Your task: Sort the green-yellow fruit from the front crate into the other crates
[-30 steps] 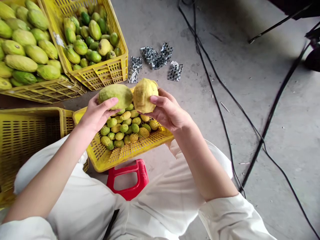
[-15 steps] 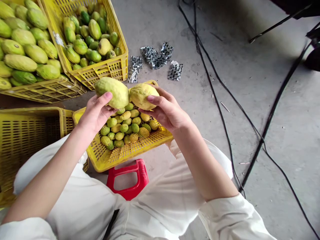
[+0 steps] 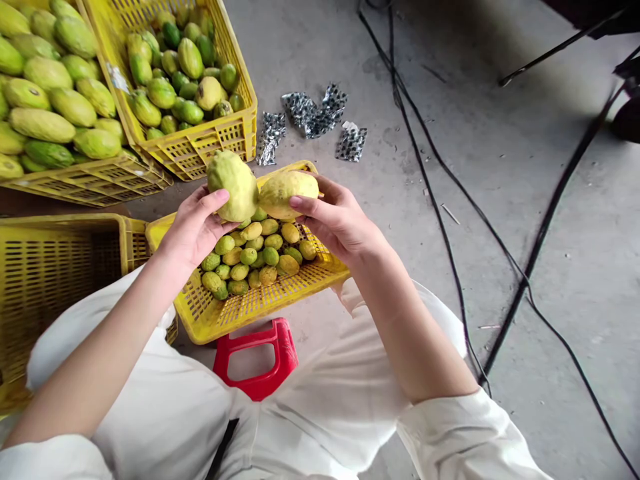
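Note:
My left hand is closed around a large, pale yellow-green, bumpy oval fruit, perhaps a papaya, thumb on its near side. In my right hand is a smoother, yellower fruit of similar kind, lying sideways. The two fruits meet or nearly meet end to end. Below them a tilted yellow plastic crate holds many small green and yellow fruits that resemble lemons. The fingers behind each held fruit are partly hidden.
Two yellow crates at the upper left hold large green-yellow fruits and mixed green ones. Another yellow crate stands at left. A red stool shows between my legs. Crumpled patterned wrappers and black cables lie on the floor.
The fruit in my left hand has turned more upright and shifted slightly right. The right-hand fruit has rolled a little and now lies more lengthwise. The crates have stayed put.

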A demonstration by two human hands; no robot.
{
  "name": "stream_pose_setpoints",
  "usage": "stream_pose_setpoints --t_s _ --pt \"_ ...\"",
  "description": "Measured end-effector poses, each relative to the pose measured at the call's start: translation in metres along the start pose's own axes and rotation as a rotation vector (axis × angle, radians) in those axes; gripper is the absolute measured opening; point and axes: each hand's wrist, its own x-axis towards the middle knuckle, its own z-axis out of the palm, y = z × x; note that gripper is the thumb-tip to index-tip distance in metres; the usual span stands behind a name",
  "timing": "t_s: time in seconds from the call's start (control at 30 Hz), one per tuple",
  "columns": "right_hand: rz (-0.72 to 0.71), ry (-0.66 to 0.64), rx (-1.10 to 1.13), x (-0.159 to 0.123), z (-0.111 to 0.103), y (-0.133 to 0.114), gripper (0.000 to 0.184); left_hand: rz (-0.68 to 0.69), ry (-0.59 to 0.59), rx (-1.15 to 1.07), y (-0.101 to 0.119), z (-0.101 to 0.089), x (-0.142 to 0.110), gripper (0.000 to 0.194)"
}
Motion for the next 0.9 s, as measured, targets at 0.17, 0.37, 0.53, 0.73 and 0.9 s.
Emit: stream_pose_setpoints --t_s 0.17,0.37,0.53,0.73,0.9 --pt "-0.016 0.024 0.012 0.001 0.0 0.002 0.074 0.006 -0.043 0.026 -0.002 0.001 -0.001 0.051" --pt "0.0 0.046 0.039 0.006 -0.002 0.007 0.066 -0.013 -0.019 0.069 -0.005 0.001 -0.001 0.053" --pt "-0.014 0.046 0.063 0.008 -0.004 0.006 0.057 0.021 0.002 0.083 -0.009 -0.006 0.007 0.051" --pt "-0.014 0.046 0.039 0.006 -0.008 0.003 0.059 0.034 -0.075 0.06 -0.011 -0.011 0.008 0.044" --pt "0.042 0.053 0.043 0.004 -0.008 0.001 0.052 0.013 -0.113 0.121 -0.004 -0.007 0.0 0.052"
